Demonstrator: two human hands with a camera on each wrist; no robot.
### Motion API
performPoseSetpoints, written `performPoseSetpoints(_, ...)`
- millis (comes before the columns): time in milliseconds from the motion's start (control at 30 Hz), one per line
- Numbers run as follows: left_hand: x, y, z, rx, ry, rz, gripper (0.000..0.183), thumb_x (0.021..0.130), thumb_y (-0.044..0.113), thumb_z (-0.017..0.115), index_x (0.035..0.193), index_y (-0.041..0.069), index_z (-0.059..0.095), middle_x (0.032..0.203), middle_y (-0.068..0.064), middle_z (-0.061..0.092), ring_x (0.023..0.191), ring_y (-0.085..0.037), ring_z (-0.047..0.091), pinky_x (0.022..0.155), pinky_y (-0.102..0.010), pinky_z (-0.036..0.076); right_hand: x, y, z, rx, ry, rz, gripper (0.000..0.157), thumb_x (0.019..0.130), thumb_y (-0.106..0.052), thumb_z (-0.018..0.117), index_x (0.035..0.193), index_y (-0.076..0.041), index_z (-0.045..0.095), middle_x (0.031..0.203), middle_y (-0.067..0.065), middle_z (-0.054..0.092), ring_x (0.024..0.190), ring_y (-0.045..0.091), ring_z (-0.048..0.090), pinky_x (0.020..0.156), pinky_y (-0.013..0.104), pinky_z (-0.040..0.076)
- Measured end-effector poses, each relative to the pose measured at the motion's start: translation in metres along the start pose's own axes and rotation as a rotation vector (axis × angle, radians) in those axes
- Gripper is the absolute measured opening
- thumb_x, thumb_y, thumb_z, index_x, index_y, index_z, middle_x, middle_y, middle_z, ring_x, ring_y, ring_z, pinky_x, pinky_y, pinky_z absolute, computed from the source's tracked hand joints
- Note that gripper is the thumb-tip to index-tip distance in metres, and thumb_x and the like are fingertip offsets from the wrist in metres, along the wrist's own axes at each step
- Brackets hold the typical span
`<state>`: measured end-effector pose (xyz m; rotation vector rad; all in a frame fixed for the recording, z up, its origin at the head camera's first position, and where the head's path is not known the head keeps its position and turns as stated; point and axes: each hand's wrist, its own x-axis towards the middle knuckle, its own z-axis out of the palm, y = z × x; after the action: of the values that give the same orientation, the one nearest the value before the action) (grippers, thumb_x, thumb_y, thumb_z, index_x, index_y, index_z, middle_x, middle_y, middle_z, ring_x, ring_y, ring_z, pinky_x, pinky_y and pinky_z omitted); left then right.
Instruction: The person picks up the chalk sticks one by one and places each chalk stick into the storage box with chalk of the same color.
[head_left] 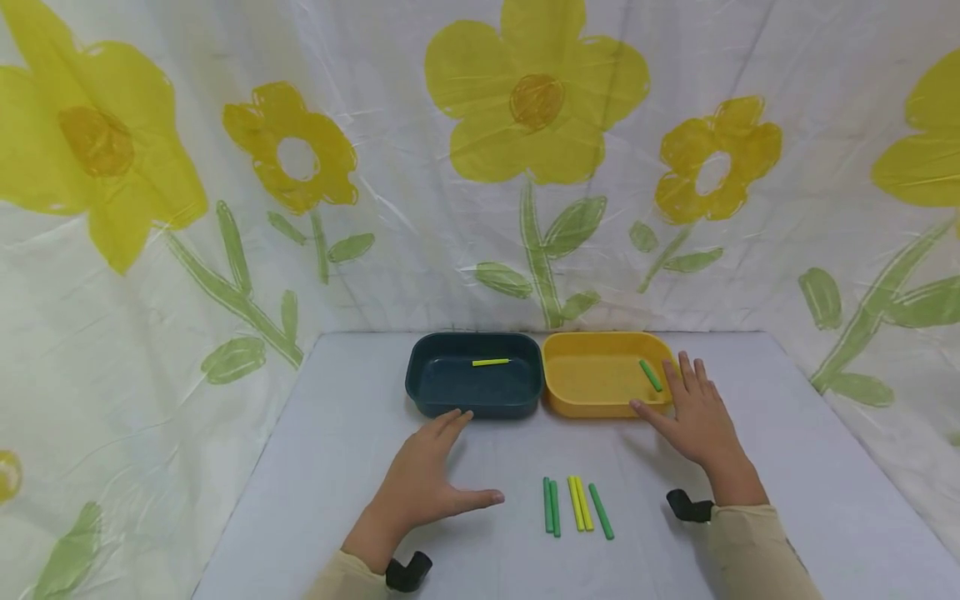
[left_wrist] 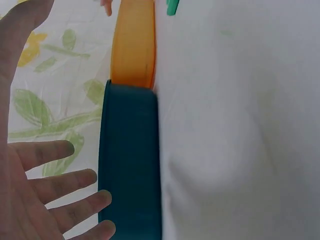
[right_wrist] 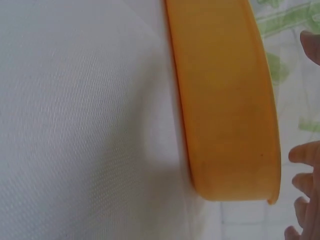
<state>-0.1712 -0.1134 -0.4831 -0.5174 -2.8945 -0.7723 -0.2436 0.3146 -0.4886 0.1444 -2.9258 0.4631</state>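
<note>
The left hand (head_left: 420, 482) has its fingers spread apart before the teal tray (head_left: 442, 387); the right hand (head_left: 697, 421) also has its fingers apart, at the right end of the yellow tray (head_left: 585, 375), though I cannot tell whether they touch it. Between the hands lie slim, straight sticks: three green sticks (head_left: 601, 511) and two yellow sticks (head_left: 576, 503) side by side. Behind them, the round-cornered trays hold one yellow stick (head_left: 491, 362) in the teal, one green stick (head_left: 650, 376) in the other. The bench (head_left: 300, 467) is white, softly shadowed near the hands; around it hangs a creased white curtain (head_left: 405, 250) with big yellow flowers and green leaves.
</note>
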Motion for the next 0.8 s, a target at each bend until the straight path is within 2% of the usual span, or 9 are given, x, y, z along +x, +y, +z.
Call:
performPoseSetpoints(133,0.000,0.006,0.008,-0.031,-0.065,-0.017,0.114,0.057,0.091,0.062,0.150,0.029,0.039,0.154,0.006,0.041,0.141,-0.019,0.041,0.111,-0.050,0.041,0.003,0.001,0.002,0.015,-0.019,0.013,0.107,0.087,-0.075,0.047,0.158,-0.003,0.010,0.164,0.023,-0.003,0.150,0.045,-0.005,0.114,0.070,0.011)
performPoseSetpoints(400,0.002,0.014,0.022,-0.075,-0.128,0.009,0.109,0.056,0.086,0.069,0.147,0.032,0.043,0.149,0.012,0.044,0.138,-0.013,0.042,0.112,-0.045,0.039,0.008,0.004,0.005,0.013,-0.041,0.034,0.111,0.087,-0.076,0.046,0.156,0.001,0.008,0.163,0.025,-0.002,0.150,0.045,-0.004,0.113,0.071,0.013)
performPoseSetpoints(600,0.003,0.022,0.030,-0.095,-0.168,0.053,0.105,0.058,0.085,0.069,0.145,0.030,0.046,0.146,0.015,0.047,0.138,-0.011,0.043,0.113,-0.045,0.039,0.012,0.011,0.011,0.041,-0.061,0.039,0.113,0.086,-0.078,0.045,0.158,-0.003,0.001,0.164,0.020,-0.008,0.151,0.042,-0.007,0.112,0.071,0.015)
performPoseSetpoints(800,0.004,0.031,0.037,-0.115,-0.202,0.111,0.101,0.059,0.085,0.069,0.142,0.030,0.050,0.142,0.018,0.050,0.135,-0.010,0.045,0.111,-0.045,0.041,0.015,0.013,0.013,0.042,-0.059,0.042,0.113,0.086,-0.078,0.045,0.157,-0.003,0.001,0.164,0.020,-0.008,0.151,0.043,-0.006,0.113,0.070,0.014)
